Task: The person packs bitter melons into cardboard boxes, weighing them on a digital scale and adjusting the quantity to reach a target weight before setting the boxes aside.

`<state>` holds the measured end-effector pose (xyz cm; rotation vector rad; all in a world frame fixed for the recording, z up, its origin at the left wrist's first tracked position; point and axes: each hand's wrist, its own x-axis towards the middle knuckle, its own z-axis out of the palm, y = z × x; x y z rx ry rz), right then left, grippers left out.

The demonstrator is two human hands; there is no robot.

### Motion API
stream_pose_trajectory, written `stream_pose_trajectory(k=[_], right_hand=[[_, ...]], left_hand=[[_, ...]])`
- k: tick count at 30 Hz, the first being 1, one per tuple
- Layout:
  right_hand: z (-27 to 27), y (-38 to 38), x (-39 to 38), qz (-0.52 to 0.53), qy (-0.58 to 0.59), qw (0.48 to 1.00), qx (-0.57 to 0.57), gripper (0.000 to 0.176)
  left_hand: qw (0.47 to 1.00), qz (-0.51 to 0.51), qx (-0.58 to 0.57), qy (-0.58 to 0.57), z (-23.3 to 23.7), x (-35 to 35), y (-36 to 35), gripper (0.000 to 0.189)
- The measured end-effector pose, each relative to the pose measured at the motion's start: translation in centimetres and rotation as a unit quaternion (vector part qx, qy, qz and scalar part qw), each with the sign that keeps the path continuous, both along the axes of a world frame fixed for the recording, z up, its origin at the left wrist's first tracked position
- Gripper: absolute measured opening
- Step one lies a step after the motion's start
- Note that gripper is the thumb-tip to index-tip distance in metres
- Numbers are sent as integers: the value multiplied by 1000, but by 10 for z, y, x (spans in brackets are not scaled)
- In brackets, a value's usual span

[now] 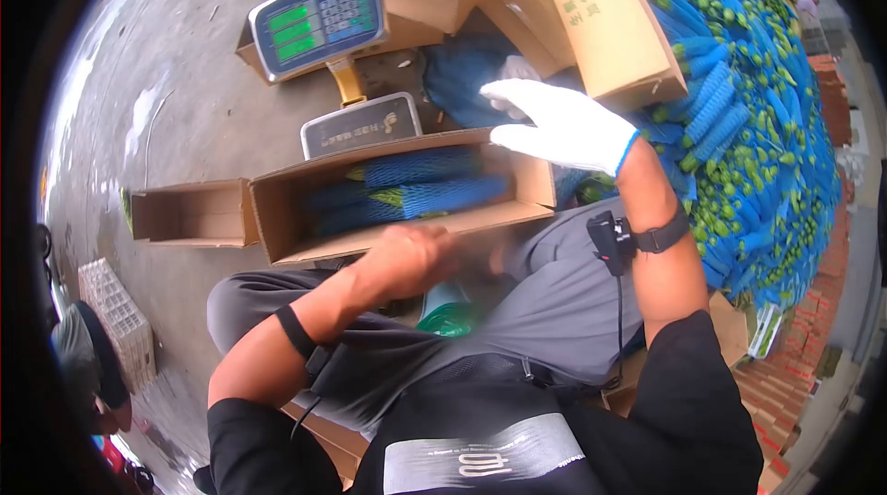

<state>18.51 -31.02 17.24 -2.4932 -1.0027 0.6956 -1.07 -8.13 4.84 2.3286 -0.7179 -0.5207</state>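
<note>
In front of my crossed legs is a long open cardboard box (397,244). Long green vegetables in blue netting (434,198) lie in it side by side, blurred at the ends. Over the box's near edge, my bare left hand (407,259) is bent inward; its fingers are smeared by motion, so its grip is hidden. A green round thing (450,319) shows below it, partly covered. My right hand (559,121), in a white glove, is raised above the box's right end with its fingers stretched out and nothing in them.
Behind the box stands a digital scale with a lit display (319,22) and a platform (362,130). A small open box (192,213) adjoins on the left. Large cartons (605,15) stand behind. Netted vegetables (739,144) are heaped at right; a white crate (118,324) is at left.
</note>
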Motion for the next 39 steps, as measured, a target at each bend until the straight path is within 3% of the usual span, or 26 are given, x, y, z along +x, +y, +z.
stream_pose_trajectory(k=[3,5,7,10,11,16,20,21,23,27,29,30,31,33,35,37,39], right_hand=[[1,-5,-1,2,-30,999,25,60],[4,-4,-3,-27,2,999,38,61],[3,-8,-3,17,-58,998,33,62],[-2,-2,-14,29,-66,997,22,65],[8,6,-15,39,-34,998,-19,59],[-7,37,-39,40,-15,999,-6,36],[-13,65,-33,48,-13,999,-6,41],[-17,74,-21,65,-15,998,-7,42],[-22,83,-7,58,-16,998,14,42],[-11,89,14,29,-38,997,67,43],[3,80,20,-21,-49,993,101,44],[16,66,17,-57,-19,998,28,37],[20,50,13,-98,-91,980,148,34],[56,-17,-9,-19,-283,952,113,36],[71,-55,-14,-143,-277,918,244,38],[108,-134,-55,-185,-92,943,261,45],[53,-168,-62,-283,-170,876,352,54]], left_hand=[[995,97,-9,-16,-16,15,10,35],[996,90,3,-8,-24,18,23,38],[989,116,65,-68,-44,18,31,47],[990,94,105,-23,-56,13,37,52],[990,79,116,-5,-59,14,39,53],[994,77,50,56,-64,12,31,54],[995,75,18,64,-65,11,39,49],[988,115,-12,107,-73,11,43,43],[982,121,24,144,-43,15,27,36],[965,136,33,221,-34,15,36,45],[985,141,-10,98,-42,10,48,32],[978,149,78,122,-29,11,52,37],[979,148,80,117,-27,12,58,37],[982,148,78,86,-24,10,75,45],[976,158,109,105,-27,13,98,50],[973,171,112,108,-33,11,115,51],[971,166,125,120,-47,8,131,51]])
